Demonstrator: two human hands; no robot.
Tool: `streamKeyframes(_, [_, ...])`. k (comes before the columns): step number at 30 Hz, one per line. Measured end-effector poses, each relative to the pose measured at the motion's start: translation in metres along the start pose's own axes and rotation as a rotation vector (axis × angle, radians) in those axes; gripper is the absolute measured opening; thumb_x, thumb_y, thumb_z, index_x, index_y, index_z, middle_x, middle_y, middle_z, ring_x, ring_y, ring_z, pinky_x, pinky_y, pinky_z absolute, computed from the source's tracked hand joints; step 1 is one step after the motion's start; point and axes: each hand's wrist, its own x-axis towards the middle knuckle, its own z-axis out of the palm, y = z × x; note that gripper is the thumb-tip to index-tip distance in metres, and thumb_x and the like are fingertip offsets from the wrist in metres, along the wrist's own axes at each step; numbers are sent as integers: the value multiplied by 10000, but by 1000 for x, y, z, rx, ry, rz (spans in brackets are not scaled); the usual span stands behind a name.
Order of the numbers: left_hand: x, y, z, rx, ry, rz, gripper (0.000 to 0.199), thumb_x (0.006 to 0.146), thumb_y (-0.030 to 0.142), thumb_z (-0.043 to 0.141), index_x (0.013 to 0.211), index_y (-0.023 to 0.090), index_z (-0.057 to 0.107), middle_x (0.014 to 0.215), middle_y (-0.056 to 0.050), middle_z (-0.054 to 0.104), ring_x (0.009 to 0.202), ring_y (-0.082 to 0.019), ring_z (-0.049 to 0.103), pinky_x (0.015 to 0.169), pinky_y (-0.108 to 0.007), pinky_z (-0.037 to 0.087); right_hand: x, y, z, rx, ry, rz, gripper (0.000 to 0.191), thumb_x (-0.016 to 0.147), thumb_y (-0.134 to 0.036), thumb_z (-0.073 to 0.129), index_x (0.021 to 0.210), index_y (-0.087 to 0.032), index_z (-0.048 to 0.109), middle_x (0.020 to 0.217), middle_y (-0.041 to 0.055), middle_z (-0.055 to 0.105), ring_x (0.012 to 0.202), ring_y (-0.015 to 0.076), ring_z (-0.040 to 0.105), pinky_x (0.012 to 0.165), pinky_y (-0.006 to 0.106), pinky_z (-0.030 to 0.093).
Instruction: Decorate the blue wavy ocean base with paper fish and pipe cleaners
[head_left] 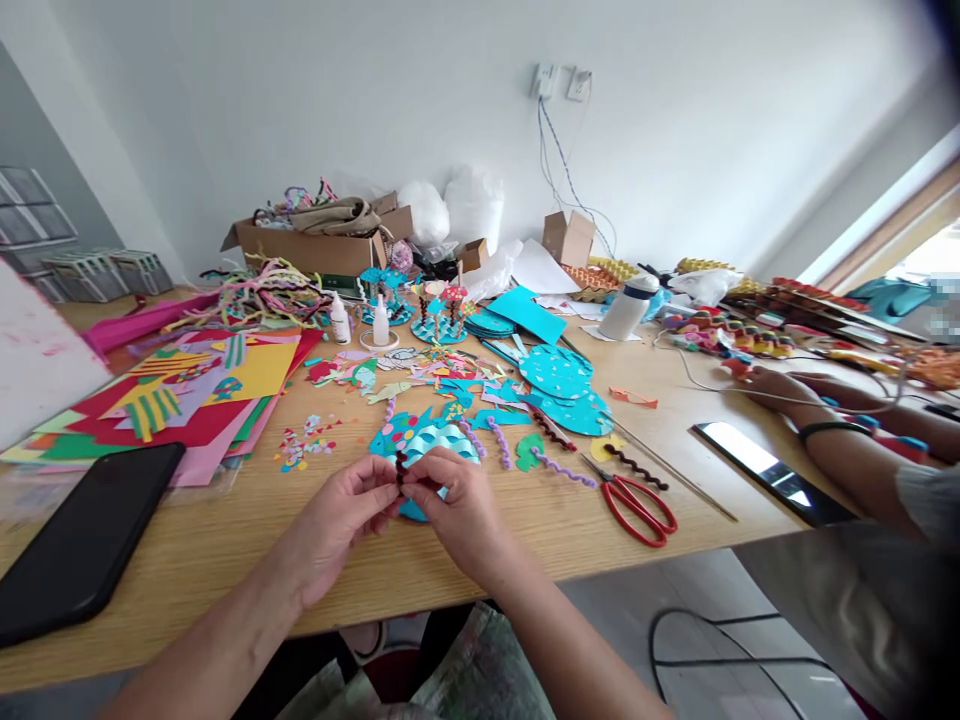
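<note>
Both my hands meet near the table's front edge, over a blue paper craft [442, 437] with pale scalloped strips and a spotted blue piece at its left. My left hand [360, 500] pinches the lower part of a dark brown twisted pipe cleaner [401, 465]. From the other side my right hand [454, 505] grips the same pipe cleaner with thumb and fingers. It stands roughly upright between them, and its lower end is hidden by my fingers. Purple twisted pipe cleaners [499, 443] lie just right of my hands. Red-handled scissors [634, 508] rest farther right, blades slightly parted.
Coloured paper sheets [225, 440] and a black phone [90, 535] lie left. Glue bottles [381, 322], finished blue crafts [439, 318] and a cardboard box [307, 245] stand behind. Blue discs [559, 372] and a thin rod [675, 470] lie right, near another person's arm [840, 440].
</note>
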Motion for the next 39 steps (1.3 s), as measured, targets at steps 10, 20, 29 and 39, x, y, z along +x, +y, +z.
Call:
streamKeyframes(10, [-5, 2, -18, -190, 67, -135, 163, 629, 138, 700, 778, 155, 638, 667, -1, 567, 559, -90, 497, 459, -171, 410, -19, 33, -103, -655, 135, 220, 129, 791, -166, 514, 740, -204, 626, 785, 17, 620, 711, 140, 550, 615, 222, 358])
streamKeyframes(20, [-8, 2, -15, -258, 74, -168, 117, 631, 93, 675, 731, 145, 647, 676, -15, 548, 602, -109, 508, 486, -190, 435, 18, 95, -142, -1020, -79, 488, 175, 751, -174, 512, 810, -172, 677, 902, 113, 648, 789, 212, 589, 594, 259, 331])
streamKeyframes(29, [-10, -2, -18, -100, -47, -164, 180, 652, 263, 738, 761, 199, 610, 663, 27, 569, 592, -87, 490, 527, -180, 395, 27, 78, -146, -852, -14, 430, 152, 732, -153, 500, 687, -169, 644, 834, 97, 638, 770, 207, 580, 616, 270, 355])
streamKeyframes(39, [-6, 4, 16, -159, -194, -110, 112, 705, 214, 651, 776, 189, 568, 727, 6, 610, 617, -100, 522, 540, -204, 374, 6, 33, -111, 782, -39, 459, 213, 612, -307, 726, 693, -171, 583, 595, -44, 553, 493, 54, 459, 501, 181, 340])
